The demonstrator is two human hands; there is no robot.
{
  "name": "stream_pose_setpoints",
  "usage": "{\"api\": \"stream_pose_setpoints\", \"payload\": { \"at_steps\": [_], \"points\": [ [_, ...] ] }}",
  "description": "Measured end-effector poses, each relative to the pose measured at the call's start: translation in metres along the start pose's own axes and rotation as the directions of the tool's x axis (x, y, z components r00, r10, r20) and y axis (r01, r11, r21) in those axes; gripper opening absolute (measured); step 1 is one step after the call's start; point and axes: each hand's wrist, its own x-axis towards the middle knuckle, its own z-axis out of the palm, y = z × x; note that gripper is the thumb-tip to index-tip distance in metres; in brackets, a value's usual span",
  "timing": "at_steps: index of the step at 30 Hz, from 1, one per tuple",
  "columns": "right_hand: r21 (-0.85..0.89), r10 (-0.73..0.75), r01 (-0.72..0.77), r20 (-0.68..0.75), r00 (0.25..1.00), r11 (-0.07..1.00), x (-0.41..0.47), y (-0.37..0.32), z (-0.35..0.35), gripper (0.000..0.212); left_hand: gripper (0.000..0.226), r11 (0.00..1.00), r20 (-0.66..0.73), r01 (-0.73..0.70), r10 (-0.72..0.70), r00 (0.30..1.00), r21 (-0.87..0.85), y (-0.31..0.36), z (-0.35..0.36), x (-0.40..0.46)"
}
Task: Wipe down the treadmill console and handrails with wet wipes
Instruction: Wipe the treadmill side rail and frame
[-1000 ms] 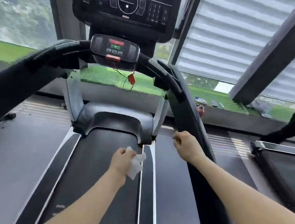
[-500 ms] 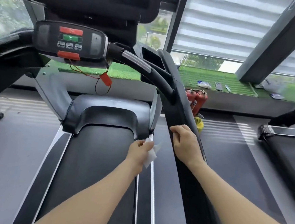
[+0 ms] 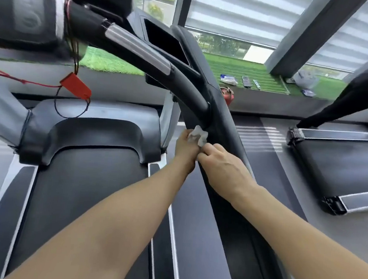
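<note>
nearest the camera, two bare forearms are seen reaching forward over the treadmill belt (image 3: 81,197), meeting at the inner face of the right handrail (image 3: 222,120). the left hand (image 3: 185,149) is curled round a crumpled white wet wipe (image 3: 197,135), which is bunched above its knuckles and lies against or just beside the rail, right under the joint where the curved front grip bar (image 3: 162,62) is socketed into it. the right hand (image 3: 225,166) is set just beside the left, its fingertips bent in and touching the lower edge of the wipe; whether they pinch it or only steady it cannot be told. the step in hand is judged to be a regrip or handover of the wipe before the rail is wiped. for this to be done well, the wipe should be opened out flatter so that more damp surface is offered, then wrapped about the rail and drawn along it in one long pass, with the seam at the joint given care. farther off, the console panel (image 3: 28,6) is seen at upper left, blurred, with a red safety clip (image 3: 76,86) hanging on its cord. beyond, small items are laid on a green window ledge (image 3: 260,77), and a second treadmill (image 3: 335,164) stands to the right.
</note>
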Motion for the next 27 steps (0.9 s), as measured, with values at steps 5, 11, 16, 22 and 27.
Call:
{"api": "stream_pose_setpoints", "payload": {
  "at_steps": [5,11,16,22,27],
  "points": [
    [-0.013,0.072,-0.072,-0.015,0.997,0.997,0.006,0.0,0.018,0.03,0.008,0.993,0.124,0.022,-0.037,0.992,0.118,-0.01,-0.009,-0.006],
    [0.001,0.076,-0.076,-0.038,0.996,0.997,0.005,0.002,0.015,0.039,0.014,0.98,0.298,0.2,-0.193,0.935,0.008,-0.052,-0.016,-0.033],
    [0.027,0.143,-0.141,-0.087,0.986,0.99,0.01,0.002,0.018,0.03,0.015,0.974,0.059,0.136,-0.127,0.99,-0.179,-0.015,-0.004,0.018],
    [0.084,0.17,-0.155,-0.225,0.959,0.984,0.001,0.003,0.02,0.042,0.029,0.896,0.072,0.203,-0.19,0.979,-0.395,-0.015,0.002,0.018],
    [0.129,0.238,-0.206,-0.341,0.91,0.97,-0.015,0.0,0.01,0.028,0.01,0.871,0.261,0.337,-0.253,0.931,-0.357,-0.036,0.008,-0.037]
  ]
}}
